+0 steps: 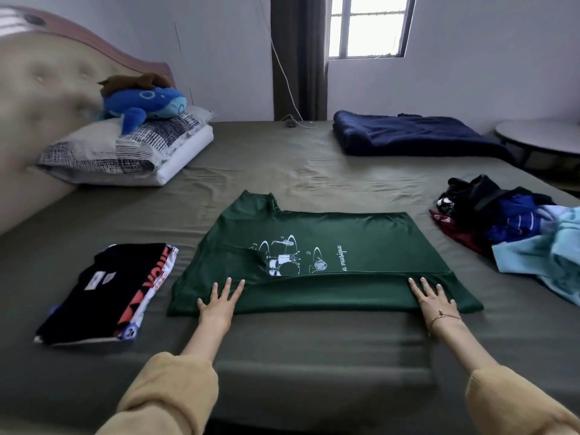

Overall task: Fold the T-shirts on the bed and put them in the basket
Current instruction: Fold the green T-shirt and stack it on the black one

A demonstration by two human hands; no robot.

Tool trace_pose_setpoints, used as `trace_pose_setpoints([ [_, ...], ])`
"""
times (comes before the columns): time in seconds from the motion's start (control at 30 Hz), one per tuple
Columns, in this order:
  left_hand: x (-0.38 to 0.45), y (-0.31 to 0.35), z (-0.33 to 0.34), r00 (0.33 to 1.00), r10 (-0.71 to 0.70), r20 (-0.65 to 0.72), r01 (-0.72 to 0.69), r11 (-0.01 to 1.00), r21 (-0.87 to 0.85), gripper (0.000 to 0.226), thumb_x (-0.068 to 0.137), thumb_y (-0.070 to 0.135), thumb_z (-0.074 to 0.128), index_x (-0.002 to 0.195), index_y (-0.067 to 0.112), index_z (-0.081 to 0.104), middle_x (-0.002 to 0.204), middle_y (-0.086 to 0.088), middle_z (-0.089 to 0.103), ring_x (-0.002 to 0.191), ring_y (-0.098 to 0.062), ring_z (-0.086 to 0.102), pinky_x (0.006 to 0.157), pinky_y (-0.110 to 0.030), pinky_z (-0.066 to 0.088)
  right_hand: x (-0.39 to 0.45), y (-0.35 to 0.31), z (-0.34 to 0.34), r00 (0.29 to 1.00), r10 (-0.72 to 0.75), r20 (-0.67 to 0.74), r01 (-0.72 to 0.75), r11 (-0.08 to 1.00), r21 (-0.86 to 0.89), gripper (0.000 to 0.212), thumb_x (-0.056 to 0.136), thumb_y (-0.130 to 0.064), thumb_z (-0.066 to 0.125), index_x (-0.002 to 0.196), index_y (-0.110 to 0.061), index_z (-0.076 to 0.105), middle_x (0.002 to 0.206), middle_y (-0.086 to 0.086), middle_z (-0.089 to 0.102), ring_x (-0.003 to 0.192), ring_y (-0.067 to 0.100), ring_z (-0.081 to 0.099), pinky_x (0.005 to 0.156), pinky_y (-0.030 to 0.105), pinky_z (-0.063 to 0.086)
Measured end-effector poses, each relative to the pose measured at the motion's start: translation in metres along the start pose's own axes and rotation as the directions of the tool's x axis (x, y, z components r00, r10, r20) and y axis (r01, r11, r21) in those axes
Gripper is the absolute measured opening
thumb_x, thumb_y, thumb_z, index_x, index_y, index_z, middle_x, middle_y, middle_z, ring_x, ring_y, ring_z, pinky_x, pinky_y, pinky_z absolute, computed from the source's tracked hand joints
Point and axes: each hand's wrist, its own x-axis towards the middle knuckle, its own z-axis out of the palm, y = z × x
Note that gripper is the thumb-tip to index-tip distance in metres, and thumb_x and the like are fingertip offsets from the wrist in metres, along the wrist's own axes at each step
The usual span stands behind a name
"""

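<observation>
Green cotton lies straight ahead of you: the green T-shirt (317,255) is spread sideways on the bed (282,171), its long axis running left to right, collar end toward your left. Your left hand (219,304) and right hand (434,301) both rest flat on its near folded strip, fingers straight, gripping nothing. Each hand sits near one end, so the far edge is equally reachable; you will likely fold across that axis. The folded stack (110,293) lies just left, the unfolded pile (514,227) to your right. No basket is visible.
</observation>
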Motion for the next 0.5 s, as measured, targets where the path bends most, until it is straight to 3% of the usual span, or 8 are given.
trace_pose_setpoints([
  [0.4,-0.044,-0.007,0.026,0.998,0.051,-0.041,-0.050,0.999,0.014,0.100,0.086,-0.019,0.040,0.146,0.030,-0.024,0.155,-0.001,-0.027,0.145,-0.030,-0.014,0.113,-0.055,0.015,-0.052,0.009,0.033,0.999,0.017,-0.038,-0.018,1.000,-0.018,0.116,0.078,-0.003,0.071,0.147,-0.024,-0.019,0.157,0.001,-0.016,0.146,0.030,-0.003,0.115,0.046,0.018],
  [0.5,-0.042,-0.008,0.024,0.998,0.057,-0.014,-0.056,0.997,0.054,0.095,0.090,-0.012,0.041,0.146,0.029,-0.024,0.155,-0.002,-0.027,0.145,-0.030,-0.014,0.112,-0.060,0.009,-0.053,0.008,0.030,0.999,0.036,-0.024,-0.037,0.999,-0.038,0.108,0.082,0.002,0.065,0.148,-0.024,-0.017,0.157,0.002,-0.016,0.146,0.029,-0.004,0.114,0.051,0.017],
])
